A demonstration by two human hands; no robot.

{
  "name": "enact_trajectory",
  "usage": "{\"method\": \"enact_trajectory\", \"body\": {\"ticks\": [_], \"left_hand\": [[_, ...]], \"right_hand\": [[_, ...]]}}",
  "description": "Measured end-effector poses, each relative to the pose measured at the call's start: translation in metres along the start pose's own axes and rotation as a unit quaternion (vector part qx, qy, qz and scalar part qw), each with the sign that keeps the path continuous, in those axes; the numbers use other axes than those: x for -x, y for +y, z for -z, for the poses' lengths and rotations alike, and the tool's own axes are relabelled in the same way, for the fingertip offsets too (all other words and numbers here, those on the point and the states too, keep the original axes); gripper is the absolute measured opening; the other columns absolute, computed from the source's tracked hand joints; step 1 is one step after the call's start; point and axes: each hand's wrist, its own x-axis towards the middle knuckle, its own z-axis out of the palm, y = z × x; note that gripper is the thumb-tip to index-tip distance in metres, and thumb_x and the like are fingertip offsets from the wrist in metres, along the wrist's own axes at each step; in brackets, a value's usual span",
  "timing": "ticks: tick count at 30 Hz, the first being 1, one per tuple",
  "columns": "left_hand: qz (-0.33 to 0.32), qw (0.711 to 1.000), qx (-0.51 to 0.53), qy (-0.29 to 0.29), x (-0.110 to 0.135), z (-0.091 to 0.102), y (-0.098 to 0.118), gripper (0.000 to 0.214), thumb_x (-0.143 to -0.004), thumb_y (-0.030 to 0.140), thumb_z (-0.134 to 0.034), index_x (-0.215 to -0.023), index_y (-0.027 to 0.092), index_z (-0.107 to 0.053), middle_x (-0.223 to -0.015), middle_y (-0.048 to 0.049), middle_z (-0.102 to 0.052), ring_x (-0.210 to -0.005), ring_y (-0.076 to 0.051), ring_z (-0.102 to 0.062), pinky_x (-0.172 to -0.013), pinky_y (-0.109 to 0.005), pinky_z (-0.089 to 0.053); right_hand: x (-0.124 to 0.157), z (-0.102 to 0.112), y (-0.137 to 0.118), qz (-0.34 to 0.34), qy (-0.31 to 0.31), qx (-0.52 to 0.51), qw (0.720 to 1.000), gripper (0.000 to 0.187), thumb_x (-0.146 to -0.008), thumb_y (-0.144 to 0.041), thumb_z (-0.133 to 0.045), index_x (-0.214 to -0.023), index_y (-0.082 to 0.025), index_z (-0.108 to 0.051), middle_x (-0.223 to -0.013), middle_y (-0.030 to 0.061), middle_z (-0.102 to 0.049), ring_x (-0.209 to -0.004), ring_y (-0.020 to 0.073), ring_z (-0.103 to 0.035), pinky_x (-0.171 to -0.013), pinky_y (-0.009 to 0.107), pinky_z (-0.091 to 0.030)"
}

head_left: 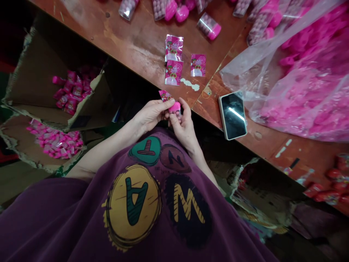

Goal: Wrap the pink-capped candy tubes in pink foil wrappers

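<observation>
My right hand (187, 125) is closed round a small clear candy jar (175, 107) with a pink cap and pink balls inside. My left hand (151, 115) meets it from the other side, its thumb resting by the cap. Between the left fingers and the jar, a shiny pink printed wrapper (164, 95) sticks up; part of it is hidden by the fingers. Just beyond the hands, similar wrappers lie on the table: an overlapping stack (173, 72) and a single wrapper (198, 65) to its right.
Unwrapped candy jars (209, 26) lie along the far side of the brown table (131, 40). A phone (233, 115) and a clear bag of pink plastic parts (302, 105) are at the right. Cardboard boxes (35, 72) holding wrapped jars (72, 91) stand at the left, below the table.
</observation>
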Motion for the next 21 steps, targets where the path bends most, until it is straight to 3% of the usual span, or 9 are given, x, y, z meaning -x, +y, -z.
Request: {"method": "enact_trajectory", "body": {"ticks": [2,6,8,12,14,18,21], "left_hand": [[0.016,0.999,-0.013,-0.025,0.001,0.001,0.003,0.035,-0.091,0.04,-0.088,-0.076,0.011,-0.074,-0.067,-0.0041,-0.07,-0.055,-0.012,-0.063,-0.057,-0.025,-0.054],[0.0,0.999,-0.016,-0.038,0.002,0.005,0.005,0.034,-0.089,0.037,-0.09,-0.073,0.011,-0.073,-0.064,-0.0022,-0.067,-0.055,-0.011,-0.061,-0.06,-0.024,-0.053],[-0.005,0.999,-0.017,-0.035,0.002,0.006,0.004,0.031,-0.088,0.035,-0.09,-0.077,0.011,-0.075,-0.067,-0.0024,-0.069,-0.057,-0.01,-0.063,-0.062,-0.023,-0.053],[-0.01,0.999,-0.024,-0.027,0.003,0.006,0.0,0.027,-0.088,0.033,-0.091,-0.082,0.012,-0.076,-0.077,-0.0051,-0.075,-0.063,-0.012,-0.068,-0.066,-0.024,-0.055],[-0.007,0.999,-0.022,-0.025,0.005,0.003,-0.002,0.028,-0.088,0.036,-0.091,-0.081,0.013,-0.075,-0.076,-0.0054,-0.076,-0.062,-0.012,-0.068,-0.066,-0.025,-0.057],[0.022,0.999,-0.031,-0.036,0.008,0.0,-0.005,0.035,-0.087,0.043,-0.09,-0.08,0.013,-0.075,-0.069,-0.0056,-0.073,-0.055,-0.014,-0.067,-0.062,-0.027,-0.056],[-0.005,1.0,-0.022,-0.01,0.008,0.001,-0.005,0.032,-0.085,0.039,-0.093,-0.08,0.013,-0.075,-0.074,-0.0061,-0.076,-0.058,-0.013,-0.068,-0.062,-0.026,-0.054]], "right_hand": [[0.002,0.002,-0.004,-0.02,-0.033,-0.025,0.999,0.08,-0.097,-0.064,-0.071,-0.161,-0.034,-0.034,-0.084,-0.0033,-0.063,-0.058,0.0118,-0.054,-0.053,0.027,-0.049],[0.004,0.002,-0.015,-0.092,-0.112,-0.122,0.982,0.083,-0.099,-0.068,-0.065,-0.165,-0.035,-0.027,-0.076,-0.0074,-0.061,-0.043,0.0069,-0.027,-0.038,0.023,-0.028],[0.004,0.001,-0.014,-0.083,-0.103,-0.117,0.984,0.085,-0.098,-0.067,-0.066,-0.166,-0.034,-0.027,-0.078,-0.0061,-0.062,-0.045,0.008,-0.034,-0.039,0.023,-0.031],[0.001,-0.001,-0.008,0.004,-0.019,-0.026,0.999,0.086,-0.095,-0.061,-0.075,-0.165,-0.034,-0.033,-0.094,-0.0011,-0.066,-0.067,0.012,-0.059,-0.059,0.026,-0.055],[0.0,-0.001,-0.008,-0.001,-0.017,-0.024,1.0,0.083,-0.096,-0.062,-0.074,-0.164,-0.034,-0.036,-0.092,-0.0016,-0.066,-0.065,0.0113,-0.058,-0.061,0.028,-0.056],[-0.003,-0.001,-0.011,-0.068,-0.06,-0.08,0.993,0.082,-0.097,-0.067,-0.069,-0.164,-0.033,-0.035,-0.073,-0.0063,-0.057,-0.051,0.0111,-0.047,-0.048,0.026,-0.046],[-0.004,-0.003,-0.008,-0.042,-0.024,-0.068,0.996,0.086,-0.093,-0.067,-0.074,-0.162,-0.035,-0.035,-0.079,-0.005,-0.06,-0.058,0.012,-0.053,-0.052,0.027,-0.048]]}}
